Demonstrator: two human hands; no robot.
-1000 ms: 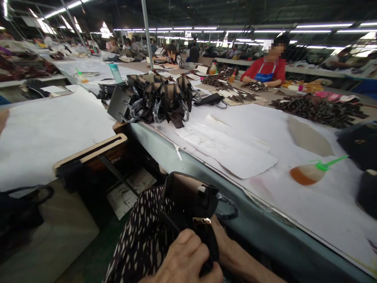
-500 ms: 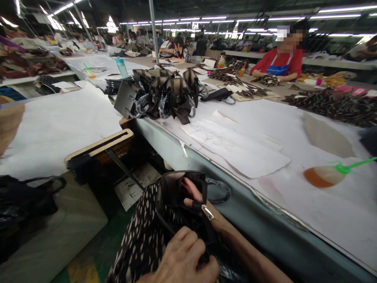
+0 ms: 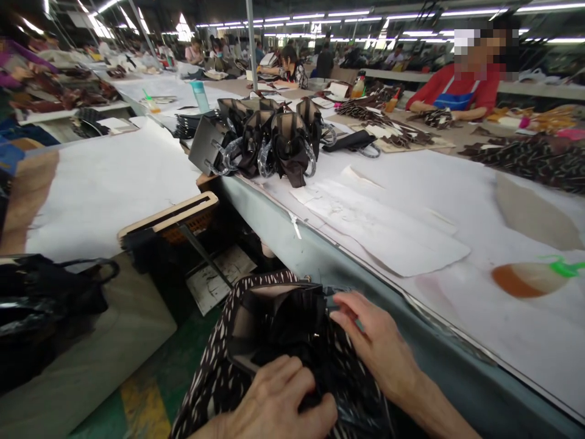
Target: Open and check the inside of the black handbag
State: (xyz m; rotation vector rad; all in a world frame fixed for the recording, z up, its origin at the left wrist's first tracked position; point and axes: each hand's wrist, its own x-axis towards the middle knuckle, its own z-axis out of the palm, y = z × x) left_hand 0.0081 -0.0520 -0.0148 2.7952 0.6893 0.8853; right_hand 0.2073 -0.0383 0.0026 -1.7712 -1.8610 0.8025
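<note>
A black handbag [image 3: 242, 329] with a pale lining lies on my lap, its mouth facing up. My left hand [image 3: 286, 396] has its fingers curled over the near edge of the bag; the fingertips are hidden. Beside the bag's right rim is my right hand [image 3: 377, 341], with thumb and fingers apart and nothing seen between them. Behind its fingertips a plastic-wrapped handle shows only in part. A small metal zip piece glints inside the opening. Under the bag is spotted dark cloth [image 3: 210, 378].
Several similar bags [image 3: 290, 143] stand on the paper-covered table [image 3: 457, 201] ahead. A bottle of amber liquid [image 3: 525, 279] lies at right. A slotted wooden frame [image 3: 169, 213] juts out at left, near more black bags [image 3: 50, 311]. Across the table sits a co-worker in red [image 3: 484, 94].
My right hand has come out of the bag's opening to its right side. The zip pull no longer hangs over the rim. My left hand keeps its hold; the view has shifted slightly.
</note>
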